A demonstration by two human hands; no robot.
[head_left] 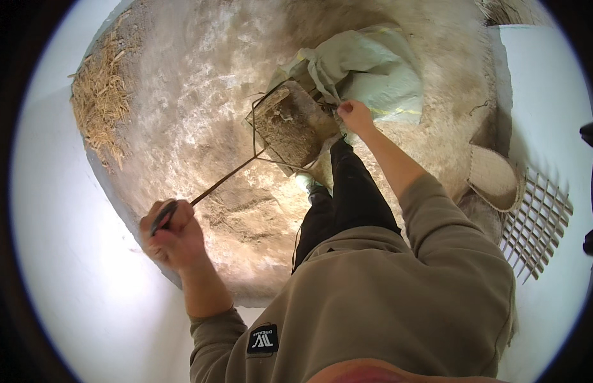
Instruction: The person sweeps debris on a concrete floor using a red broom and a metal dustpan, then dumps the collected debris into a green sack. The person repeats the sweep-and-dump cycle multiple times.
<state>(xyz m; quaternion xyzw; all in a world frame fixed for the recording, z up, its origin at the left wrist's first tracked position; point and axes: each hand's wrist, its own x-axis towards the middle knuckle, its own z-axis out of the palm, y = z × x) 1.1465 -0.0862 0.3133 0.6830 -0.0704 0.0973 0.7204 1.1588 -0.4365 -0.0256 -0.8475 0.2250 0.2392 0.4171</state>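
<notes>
My left hand (175,239) is closed on the dark handle of a long-handled metal scoop (287,124), whose pan holds brown, crumbly debris and angles into the mouth of a pale woven sack (379,73). My right hand (355,116) pinches the sack’s edge beside the pan. The sack lies crumpled on the dusty earthen floor, around the pan’s far end, near my feet and dark-trousered legs (351,191). Part of the sack’s opening is hidden by the pan.
Loose straw (102,96) lies along the left edge of the floor (181,96), by a white wall (54,210). At right are a woven basket (491,179) and a lattice rack (536,223) against another white wall. A dry bundle (507,9) sits at the top right.
</notes>
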